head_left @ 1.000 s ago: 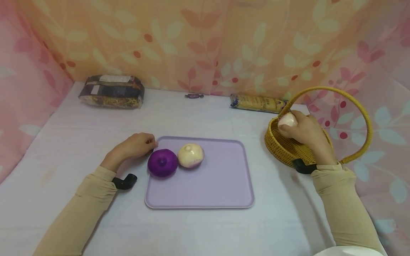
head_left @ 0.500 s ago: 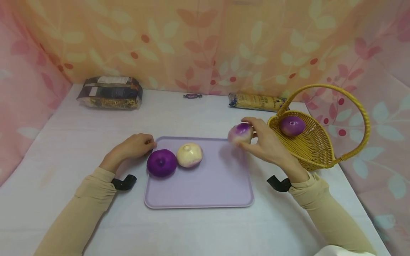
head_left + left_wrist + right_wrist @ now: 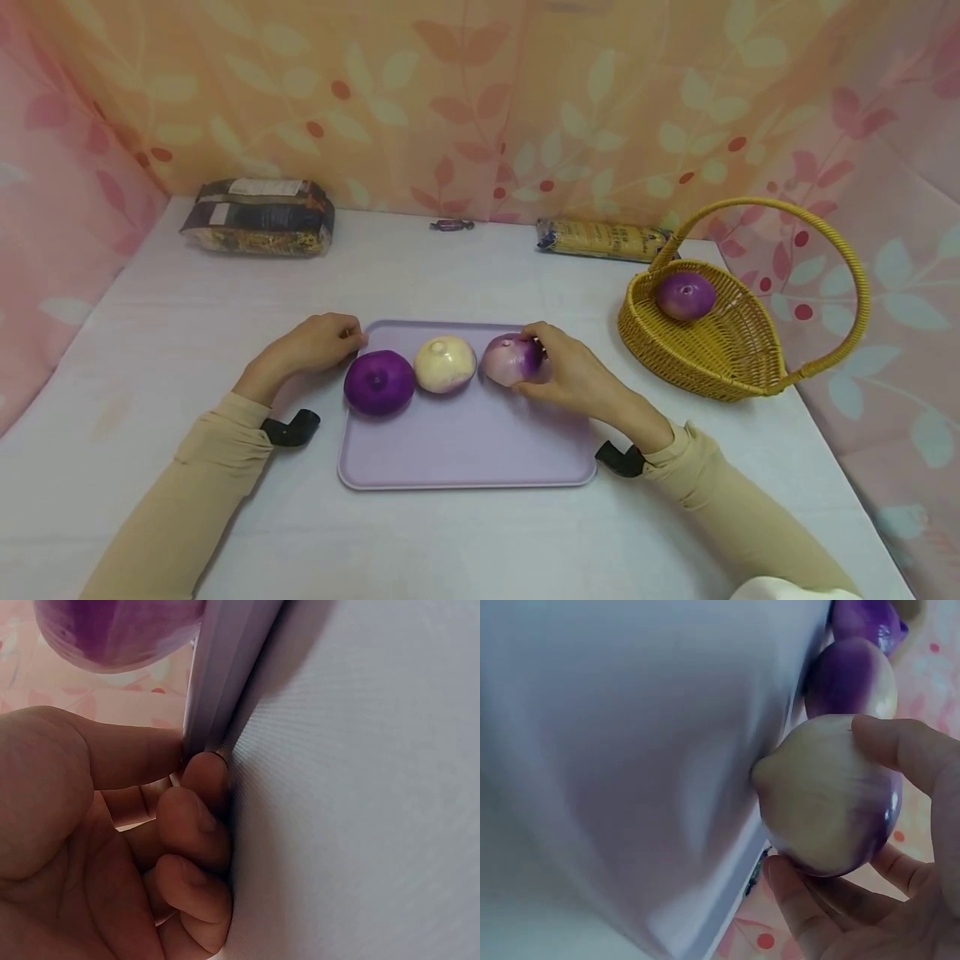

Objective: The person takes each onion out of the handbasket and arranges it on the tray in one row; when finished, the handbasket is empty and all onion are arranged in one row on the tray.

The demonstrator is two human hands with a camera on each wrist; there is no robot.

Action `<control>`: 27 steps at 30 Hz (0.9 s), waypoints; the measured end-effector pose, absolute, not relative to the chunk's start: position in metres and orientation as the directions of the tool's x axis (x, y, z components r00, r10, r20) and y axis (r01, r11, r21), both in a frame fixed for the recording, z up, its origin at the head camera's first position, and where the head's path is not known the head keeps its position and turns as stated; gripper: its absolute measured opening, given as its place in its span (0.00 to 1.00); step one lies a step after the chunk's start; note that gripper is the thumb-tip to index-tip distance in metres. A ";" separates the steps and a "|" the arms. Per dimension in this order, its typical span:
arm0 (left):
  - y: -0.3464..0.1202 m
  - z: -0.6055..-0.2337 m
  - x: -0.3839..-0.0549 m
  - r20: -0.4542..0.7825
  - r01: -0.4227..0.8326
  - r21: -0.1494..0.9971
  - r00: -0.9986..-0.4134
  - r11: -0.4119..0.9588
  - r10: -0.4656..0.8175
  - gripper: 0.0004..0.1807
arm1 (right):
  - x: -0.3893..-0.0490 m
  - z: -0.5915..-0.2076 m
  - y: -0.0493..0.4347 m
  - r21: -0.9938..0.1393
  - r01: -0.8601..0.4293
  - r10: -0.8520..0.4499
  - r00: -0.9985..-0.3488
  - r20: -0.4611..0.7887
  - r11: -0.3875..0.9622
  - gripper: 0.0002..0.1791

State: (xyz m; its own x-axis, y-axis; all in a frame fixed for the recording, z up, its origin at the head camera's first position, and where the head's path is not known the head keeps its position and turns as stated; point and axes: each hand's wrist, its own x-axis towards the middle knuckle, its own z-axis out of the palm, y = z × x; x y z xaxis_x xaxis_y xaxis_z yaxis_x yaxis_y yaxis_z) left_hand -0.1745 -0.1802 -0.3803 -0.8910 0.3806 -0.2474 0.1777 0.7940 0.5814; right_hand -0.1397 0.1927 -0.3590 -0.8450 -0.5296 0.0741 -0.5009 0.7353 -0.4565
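Note:
A lilac tray (image 3: 465, 450) lies in the middle of the head view. Its far left corner is pinched by my left hand (image 3: 318, 343), with the thumb at the rim and the other fingers curled in the left wrist view. My right hand (image 3: 577, 371) grips a glossy purple-and-cream onion (image 3: 506, 360) over the tray's right half, thumb and fingers on opposite sides. In the right wrist view this onion (image 3: 821, 799) points its cream nub at the tray. Left of it on the tray sit a mostly cream onion (image 3: 444, 364) and a deep purple one (image 3: 379, 383).
A yellow wicker basket (image 3: 667, 367) with a tall handle stands at the right, a purple onion (image 3: 686, 295) inside it. Along the back lie a dark food bag (image 3: 261, 218), a small wrapped candy (image 3: 452, 225) and a yellow packet (image 3: 603, 240). Floral cloth walls surround the table.
My right hand has come out of the basket and moved left, carrying the onion to the tray beside the cream one. The purple onion in the basket is now uncovered. My left hand stays put.

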 end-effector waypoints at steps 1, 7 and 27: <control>-0.180 -0.380 -0.175 -0.244 0.180 0.581 -0.892 0.794 0.381 0.12 | -0.139 -0.360 0.192 -0.457 -0.503 -0.531 -0.844 0.078 0.733 0.36; -0.180 -0.380 -0.173 -0.238 0.181 0.580 -0.895 0.794 0.378 0.11 | -0.136 -0.363 0.184 -0.443 -0.548 -0.566 -0.818 0.105 0.709 0.37; -0.179 -0.378 -0.173 -0.231 0.189 0.577 -0.896 0.794 0.380 0.12 | -0.145 -0.324 0.208 -0.371 -0.486 -0.484 -0.869 0.106 0.792 0.32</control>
State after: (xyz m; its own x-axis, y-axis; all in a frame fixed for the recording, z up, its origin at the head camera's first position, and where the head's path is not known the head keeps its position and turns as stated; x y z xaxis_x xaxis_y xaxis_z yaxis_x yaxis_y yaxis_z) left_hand -0.1728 -0.1787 -0.3779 -0.8957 0.3803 -0.2305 0.1887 0.7944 0.5773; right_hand -0.1445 0.2080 -0.3236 -0.8689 -0.4835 0.1062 -0.4858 0.7916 -0.3707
